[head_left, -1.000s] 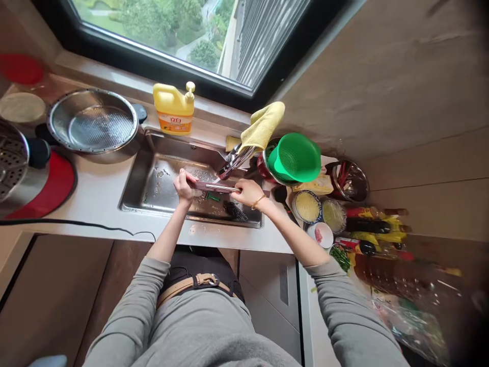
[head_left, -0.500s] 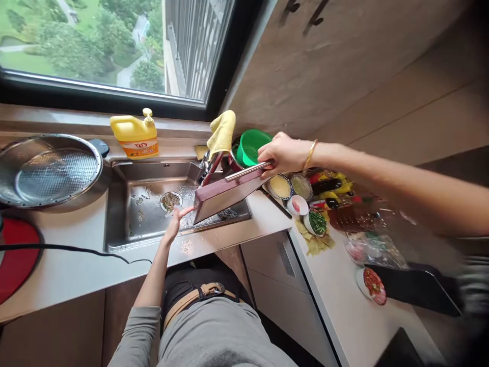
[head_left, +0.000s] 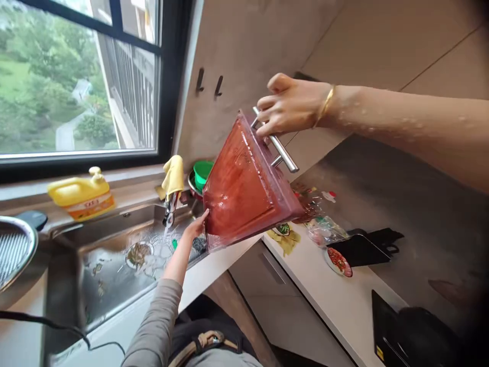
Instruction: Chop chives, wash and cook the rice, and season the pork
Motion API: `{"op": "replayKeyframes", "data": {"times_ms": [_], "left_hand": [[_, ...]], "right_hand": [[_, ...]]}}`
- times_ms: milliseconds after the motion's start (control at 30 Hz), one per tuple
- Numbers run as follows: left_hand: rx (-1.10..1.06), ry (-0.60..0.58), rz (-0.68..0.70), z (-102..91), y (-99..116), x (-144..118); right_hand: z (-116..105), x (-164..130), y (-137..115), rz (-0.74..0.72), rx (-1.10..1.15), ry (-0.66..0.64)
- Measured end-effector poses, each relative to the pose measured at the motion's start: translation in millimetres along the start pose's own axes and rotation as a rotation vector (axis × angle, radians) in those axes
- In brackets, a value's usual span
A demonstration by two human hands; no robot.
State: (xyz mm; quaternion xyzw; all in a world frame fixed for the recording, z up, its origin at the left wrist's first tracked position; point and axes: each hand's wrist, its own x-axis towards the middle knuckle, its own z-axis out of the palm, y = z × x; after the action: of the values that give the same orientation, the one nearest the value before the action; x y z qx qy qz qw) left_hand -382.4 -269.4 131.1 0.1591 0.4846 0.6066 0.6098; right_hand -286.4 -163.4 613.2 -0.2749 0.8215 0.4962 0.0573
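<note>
A wet, reddish-brown cutting board (head_left: 240, 178) is held up tilted above the right end of the sink. My right hand (head_left: 284, 104) has its fingers wrapped round the metal bar handle (head_left: 284, 155) on the board's upper right edge. At the lower left edge, my left hand (head_left: 196, 228) grips the board with the thumb on its face; the other fingers are mostly hidden. Water runs from the tap (head_left: 171, 206) into the steel sink (head_left: 110, 255), left of the board. Food scraps lie round the drain strainer (head_left: 139, 255).
A yellow cloth (head_left: 173, 176) hangs over the tap. Behind the sink stand a yellow detergent jug (head_left: 82, 193) and a green basket (head_left: 201, 173). A large steel pan (head_left: 17, 250) is at left. The right counter bears a bowl of chopped red food (head_left: 339, 262) and a black cable crosses at left.
The board has been lifted and turned so its broad wet face shows. My left hand has gone from outstretched fingers to gripping its edge. Water now runs from the tap, and the view has shifted.
</note>
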Motion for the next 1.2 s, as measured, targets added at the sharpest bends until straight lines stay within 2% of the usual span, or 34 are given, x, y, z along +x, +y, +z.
{"op": "replayKeyframes", "data": {"times_ms": [167, 300, 400, 500, 633, 800, 967, 1100, 1200], "left_hand": [[0.025, 0.032, 0.168, 16.0, 19.4, 23.5], [-0.027, 0.18, 0.247, 29.9, 42.8, 41.4], [-0.091, 0.274, 0.307, 46.9, 72.0, 58.3], [-0.181, 0.44, 0.405, 62.0, 105.3, 77.4], [-0.235, 0.674, 0.448, 70.6, 138.3, 105.4], [-0.244, 0.764, 0.516, 65.7, 162.5, 144.2], [-0.281, 0.797, 0.527, 51.4, 194.5, 168.1], [-0.131, 0.907, 0.499, 33.7, 216.3, 180.3], [-0.007, 0.914, 0.45, 15.1, 224.2, 185.9]], "right_hand": [[3.9, -21.8, 46.0, -0.102, -0.336, -0.098], [22.8, -32.2, 85.8, -0.089, -0.439, -0.029], [47.1, -29.2, 120.4, -0.041, -0.331, 0.119], [72.5, -15.0, 151.7, -0.001, -0.12, 0.286], [99.8, 14.9, 176.2, 0.065, -0.019, 0.374], [133.0, 48.2, 191.8, 0.189, -0.046, 0.444], [165.9, 65.1, 209.3, 0.165, -0.003, 0.567], [188.1, 74.6, 218.4, 0.156, -0.098, 0.592], [206.0, 83.6, 221.7, 0.138, -0.153, 0.571]]}}
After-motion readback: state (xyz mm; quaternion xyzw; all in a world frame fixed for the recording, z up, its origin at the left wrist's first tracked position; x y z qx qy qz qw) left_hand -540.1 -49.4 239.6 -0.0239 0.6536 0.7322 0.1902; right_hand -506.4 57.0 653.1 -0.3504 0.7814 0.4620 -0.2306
